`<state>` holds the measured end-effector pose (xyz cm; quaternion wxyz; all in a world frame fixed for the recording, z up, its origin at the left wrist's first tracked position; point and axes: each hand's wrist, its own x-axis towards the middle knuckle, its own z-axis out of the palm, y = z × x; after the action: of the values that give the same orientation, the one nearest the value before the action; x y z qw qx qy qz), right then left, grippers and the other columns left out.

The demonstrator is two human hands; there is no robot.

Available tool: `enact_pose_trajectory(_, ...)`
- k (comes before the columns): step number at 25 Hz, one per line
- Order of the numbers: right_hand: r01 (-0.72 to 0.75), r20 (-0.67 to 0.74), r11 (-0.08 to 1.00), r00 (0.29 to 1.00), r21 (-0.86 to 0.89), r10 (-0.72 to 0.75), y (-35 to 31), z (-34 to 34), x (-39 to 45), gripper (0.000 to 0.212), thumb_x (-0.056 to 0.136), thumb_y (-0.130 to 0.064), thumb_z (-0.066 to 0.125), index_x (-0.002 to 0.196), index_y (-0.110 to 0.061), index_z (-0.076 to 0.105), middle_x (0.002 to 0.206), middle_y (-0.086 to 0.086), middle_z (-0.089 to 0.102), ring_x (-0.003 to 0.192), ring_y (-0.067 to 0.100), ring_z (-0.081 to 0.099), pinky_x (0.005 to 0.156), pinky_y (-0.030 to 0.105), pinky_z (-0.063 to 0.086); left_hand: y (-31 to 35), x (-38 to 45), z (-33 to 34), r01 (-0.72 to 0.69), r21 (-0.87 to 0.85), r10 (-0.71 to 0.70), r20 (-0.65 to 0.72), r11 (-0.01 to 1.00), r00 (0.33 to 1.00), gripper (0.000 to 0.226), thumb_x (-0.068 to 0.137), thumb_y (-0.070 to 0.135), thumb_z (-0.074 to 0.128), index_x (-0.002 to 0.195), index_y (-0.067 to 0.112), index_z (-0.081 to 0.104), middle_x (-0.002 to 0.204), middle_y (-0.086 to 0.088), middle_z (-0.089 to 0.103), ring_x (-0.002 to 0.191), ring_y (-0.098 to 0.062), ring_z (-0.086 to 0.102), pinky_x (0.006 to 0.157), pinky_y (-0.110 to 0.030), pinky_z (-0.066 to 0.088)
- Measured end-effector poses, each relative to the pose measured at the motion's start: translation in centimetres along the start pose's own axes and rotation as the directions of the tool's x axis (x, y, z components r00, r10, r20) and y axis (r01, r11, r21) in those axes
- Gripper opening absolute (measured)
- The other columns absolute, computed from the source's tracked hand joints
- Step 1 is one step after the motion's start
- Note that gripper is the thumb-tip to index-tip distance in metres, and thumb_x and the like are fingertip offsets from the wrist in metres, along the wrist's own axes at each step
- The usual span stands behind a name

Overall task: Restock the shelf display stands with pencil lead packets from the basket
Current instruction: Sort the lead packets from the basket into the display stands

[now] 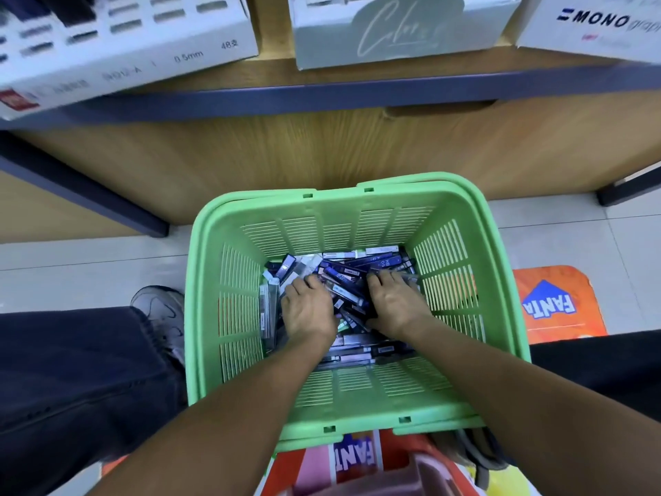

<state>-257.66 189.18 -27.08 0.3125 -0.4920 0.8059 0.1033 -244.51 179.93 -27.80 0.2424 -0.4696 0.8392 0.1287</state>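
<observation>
A wooden shelf (357, 84) with a dark front edge spans the far side, carrying three white display stands: one marked 0.5mm (118, 41), one with cursive lettering (400, 26), one marked MONO (593, 23). Below it, on the pale tiled floor (71, 259), sits a green slatted basket (461, 291), its bottom covered by a loose heap of dark blue pencil lead packets (343, 270). Both bare arms reach down into it. The left hand (307, 309) and the right hand (393, 302) lie palm-down on the heap, fingers bent into the packets; whether either actually grips a packet I cannot tell. A grey shoe (161, 309) stands just left of the basket.
</observation>
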Motion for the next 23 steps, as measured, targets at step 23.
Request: enact_pose_trajectory(23,-0.287,0.334,0.621,0.942,0.730,0.042,-5.1,-1.2,2.7,0.030,0.084,-0.014,0.076,0.111,-0.013,0.064,0.108,0.010,0.068,0.099,0.024,0.065,0.085,0.034,0.054,-1.9,1.8,-1.5,0.424,-0.764,-0.148,0.406,0.486,0.902,0.031,0.096,0.027,0.060,0.112,0.005,0.046,0.098,-0.004,0.055,0.101,-0.026,0.058,0.092,-0.039,0.052)
